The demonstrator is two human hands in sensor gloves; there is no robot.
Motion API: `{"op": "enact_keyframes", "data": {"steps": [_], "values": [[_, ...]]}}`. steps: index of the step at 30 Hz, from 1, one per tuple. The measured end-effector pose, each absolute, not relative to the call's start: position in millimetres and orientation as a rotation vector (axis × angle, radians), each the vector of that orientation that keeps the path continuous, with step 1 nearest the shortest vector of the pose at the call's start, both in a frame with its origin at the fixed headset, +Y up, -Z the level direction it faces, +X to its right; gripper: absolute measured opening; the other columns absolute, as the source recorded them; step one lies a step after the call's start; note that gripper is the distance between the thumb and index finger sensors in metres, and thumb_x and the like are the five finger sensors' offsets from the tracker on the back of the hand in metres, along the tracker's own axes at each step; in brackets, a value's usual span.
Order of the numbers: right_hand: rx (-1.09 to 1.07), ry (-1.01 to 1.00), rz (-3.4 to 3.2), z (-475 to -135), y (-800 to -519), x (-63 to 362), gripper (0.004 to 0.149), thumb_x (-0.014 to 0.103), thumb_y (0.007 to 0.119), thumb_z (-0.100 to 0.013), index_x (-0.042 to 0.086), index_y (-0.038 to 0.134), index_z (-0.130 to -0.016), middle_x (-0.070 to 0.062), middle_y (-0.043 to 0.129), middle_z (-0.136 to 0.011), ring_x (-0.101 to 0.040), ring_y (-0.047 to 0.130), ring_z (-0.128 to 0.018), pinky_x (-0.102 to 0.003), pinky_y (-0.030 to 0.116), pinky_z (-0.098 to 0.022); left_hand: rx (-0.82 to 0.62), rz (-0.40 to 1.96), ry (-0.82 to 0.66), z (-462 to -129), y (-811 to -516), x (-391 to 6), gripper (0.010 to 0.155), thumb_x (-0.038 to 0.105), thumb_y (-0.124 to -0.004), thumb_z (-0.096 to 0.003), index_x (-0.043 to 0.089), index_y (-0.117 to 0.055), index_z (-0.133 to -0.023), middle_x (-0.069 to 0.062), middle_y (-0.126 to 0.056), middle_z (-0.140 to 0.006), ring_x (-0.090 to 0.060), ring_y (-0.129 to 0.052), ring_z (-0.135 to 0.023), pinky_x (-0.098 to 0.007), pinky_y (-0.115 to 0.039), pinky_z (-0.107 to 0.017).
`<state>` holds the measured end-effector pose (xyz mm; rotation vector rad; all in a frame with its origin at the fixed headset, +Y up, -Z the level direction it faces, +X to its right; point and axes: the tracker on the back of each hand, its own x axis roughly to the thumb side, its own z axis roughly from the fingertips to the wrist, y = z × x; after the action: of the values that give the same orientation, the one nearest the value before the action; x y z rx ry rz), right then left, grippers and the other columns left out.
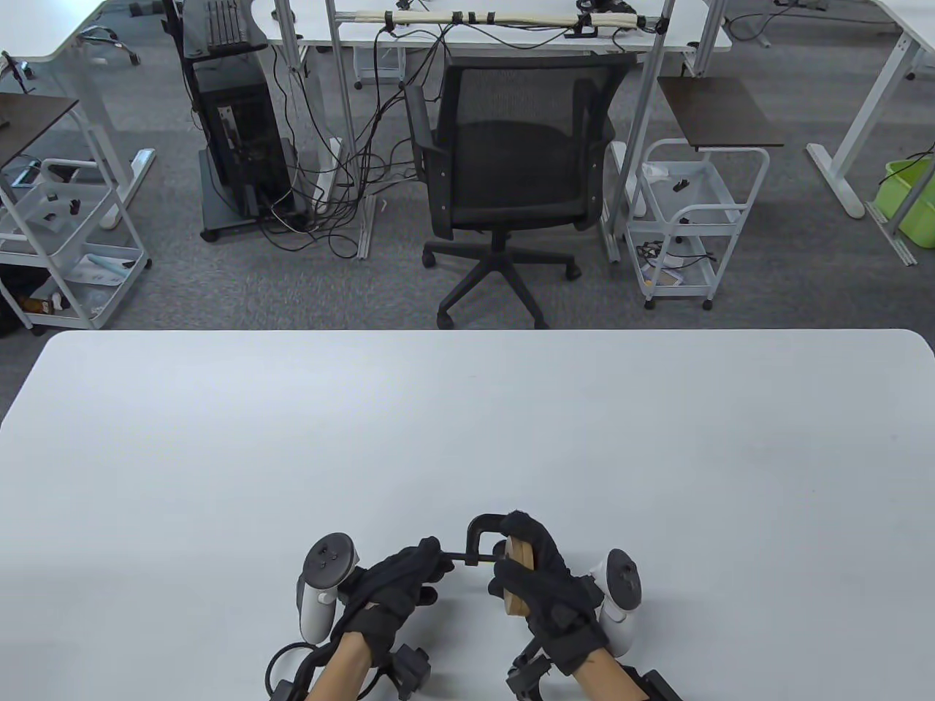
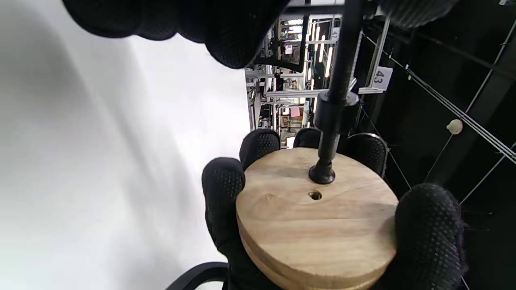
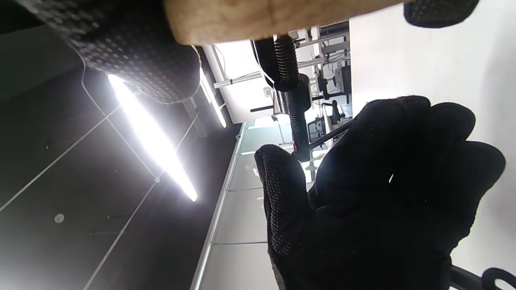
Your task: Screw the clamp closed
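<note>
Two gloved hands meet over one small black C-clamp near the front edge of the white table, lifted just above the tabletop between them. The clamp's curved frame arches away from the person, and its threaded screw runs sideways from the left hand toward a round wooden disc. In the left wrist view the screw's swivel pad sits pressed on the flat face of the disc, just beside a small hole at the disc's centre. The right hand grips the disc by its rim, fingertips curled over the far edge and the thumb wrapped over the near side, holding it on edge inside the clamp's mouth. The left hand is closed around the handle end of the screw, fingers bunched; the right wrist view shows the thin crossbar vanishing into that fist, with the threaded rod passing through the clamp's collar. A white tracker rides the back of the left hand, another the right. Beyond the table stands a black mesh office chair, with white wire carts on the grey carpet to either side.
</note>
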<state>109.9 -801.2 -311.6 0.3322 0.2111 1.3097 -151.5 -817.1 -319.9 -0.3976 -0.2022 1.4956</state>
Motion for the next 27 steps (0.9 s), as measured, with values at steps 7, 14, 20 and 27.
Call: {"op": "enact_keyframes", "data": {"steps": [7,14,20,27], "values": [[0.413,0.188,1.389,-308.3,-794.9,104.0,0.078,0.050,0.093,-0.047,0.021,0.051,-0.107,-0.004,0.040,-0.113,-0.053,0.044,-0.092,-0.071,0.062,-0.052,-0.448,1.645,-0.252,-321.8,-818.9,-149.3,0.077,0.057,-0.068,-0.0599,-0.006,-0.056,-0.101,-0.030,-0.036,-0.113,-0.058,-0.044,-0.098,-0.063,-0.059,-0.064],[0.404,0.201,1.367,-309.4,-798.5,103.0,0.078,0.049,0.093,-0.047,0.019,0.053,-0.106,-0.005,0.041,-0.112,-0.055,0.045,-0.091,-0.072,0.062,-0.052,-0.354,1.671,-0.338,-324.8,-808.8,-150.5,0.062,0.036,-0.074,-0.0564,0.006,-0.054,-0.106,-0.022,-0.034,-0.117,-0.052,-0.044,-0.103,-0.064,-0.059,-0.066],[0.419,0.200,1.392,-310.4,-796.1,104.2,0.078,0.049,0.094,-0.047,0.018,0.055,-0.106,-0.006,0.043,-0.112,-0.058,0.049,-0.088,-0.072,0.065,-0.050,-0.290,1.693,-0.368,-326.0,-805.7,-152.0,0.055,0.028,-0.080,-0.0509,0.022,-0.063,-0.103,-0.009,-0.047,-0.117,-0.046,-0.057,-0.103,-0.064,-0.063,-0.066],[0.406,0.222,1.378,-311.3,-796.5,104.5,0.078,0.049,0.095,-0.047,0.018,0.056,-0.106,-0.006,0.044,-0.113,-0.061,0.052,-0.085,-0.072,0.066,-0.049,-0.140,1.596,-0.369,-323.8,-796.8,-154.9,0.051,0.025,-0.083,-0.0463,0.023,-0.072,-0.096,-0.004,-0.058,-0.113,-0.041,-0.067,-0.099,-0.061,-0.067,-0.065]]}}
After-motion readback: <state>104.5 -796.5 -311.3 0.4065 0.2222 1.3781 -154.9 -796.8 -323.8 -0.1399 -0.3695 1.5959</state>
